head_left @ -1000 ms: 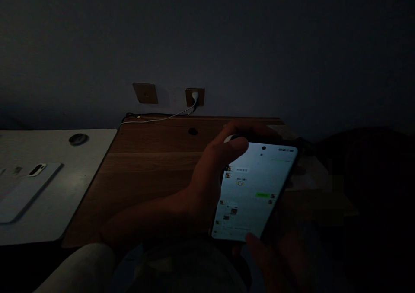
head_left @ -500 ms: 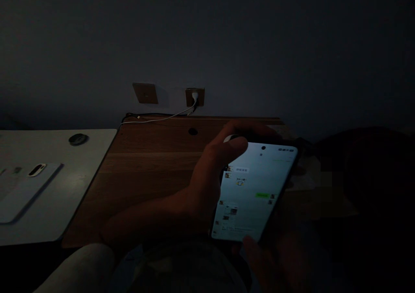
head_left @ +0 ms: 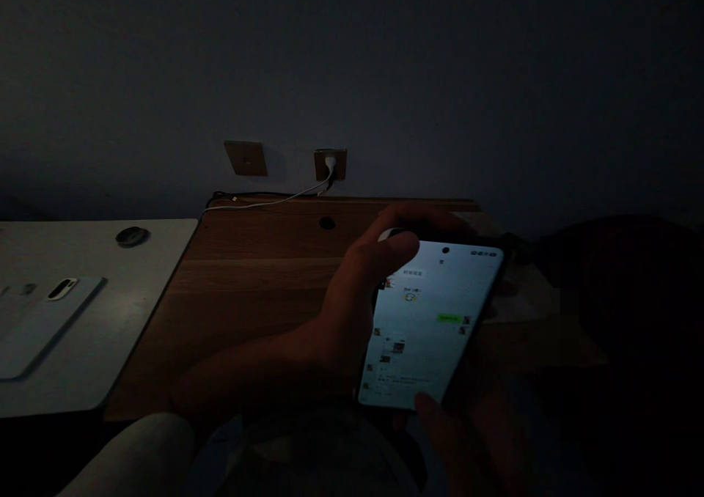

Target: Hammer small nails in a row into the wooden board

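The room is dark. My left hand (head_left: 357,299) grips a lit smartphone (head_left: 434,328) by its left edge, thumb near the upper left corner and fingers curled behind the top. The screen shows a chat page and faces me, tilted to the right. My right hand (head_left: 456,438) is below the phone's lower edge, its thumb tip touching the bottom of the screen; the rest of that hand is lost in shadow.
A brown wooden desk (head_left: 258,284) lies under the hands, with a cable hole (head_left: 327,223). A white charger in a wall socket (head_left: 331,164) trails a cable (head_left: 264,202). To the left, a white table (head_left: 110,336) holds a second phone (head_left: 44,325) face down and a small round object (head_left: 132,237).
The chat content on the screen has scrolled upward. My right thumb has shifted slightly at the phone's bottom edge. The left hand and phone stay in place.
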The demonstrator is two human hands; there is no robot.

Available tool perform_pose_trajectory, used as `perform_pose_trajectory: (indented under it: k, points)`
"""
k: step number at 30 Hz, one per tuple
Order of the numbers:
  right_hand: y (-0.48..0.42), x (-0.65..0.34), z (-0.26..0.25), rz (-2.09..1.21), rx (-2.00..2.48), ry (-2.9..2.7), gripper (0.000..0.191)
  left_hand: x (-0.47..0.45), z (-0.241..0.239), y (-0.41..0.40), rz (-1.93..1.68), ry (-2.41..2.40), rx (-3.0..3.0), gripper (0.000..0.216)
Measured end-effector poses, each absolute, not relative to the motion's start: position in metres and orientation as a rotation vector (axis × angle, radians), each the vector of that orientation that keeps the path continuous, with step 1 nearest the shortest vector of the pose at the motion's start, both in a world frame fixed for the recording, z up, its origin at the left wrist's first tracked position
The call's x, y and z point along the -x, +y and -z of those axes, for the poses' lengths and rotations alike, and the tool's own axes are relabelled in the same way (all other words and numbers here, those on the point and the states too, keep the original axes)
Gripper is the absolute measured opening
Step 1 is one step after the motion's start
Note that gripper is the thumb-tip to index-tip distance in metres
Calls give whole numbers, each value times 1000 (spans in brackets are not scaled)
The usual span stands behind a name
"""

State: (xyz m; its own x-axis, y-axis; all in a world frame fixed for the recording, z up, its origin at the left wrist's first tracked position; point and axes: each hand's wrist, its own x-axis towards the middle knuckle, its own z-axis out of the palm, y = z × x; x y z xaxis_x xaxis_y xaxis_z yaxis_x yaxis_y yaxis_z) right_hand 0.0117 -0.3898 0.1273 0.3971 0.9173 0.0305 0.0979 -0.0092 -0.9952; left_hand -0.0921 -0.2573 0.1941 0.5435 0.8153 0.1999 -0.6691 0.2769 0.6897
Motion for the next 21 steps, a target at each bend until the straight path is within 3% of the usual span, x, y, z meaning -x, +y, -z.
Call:
perform_pose_trajectory:
  k: [9, 21]
  points:
    - [-391, -8, -128, -879, 1346, -998, 67, 93, -195, -258, -966, 147, -791, 35]
    - [-390, -6, -128, -849, 1352, -939, 55, 93, -194, -257, -988, 207, -811, 43]
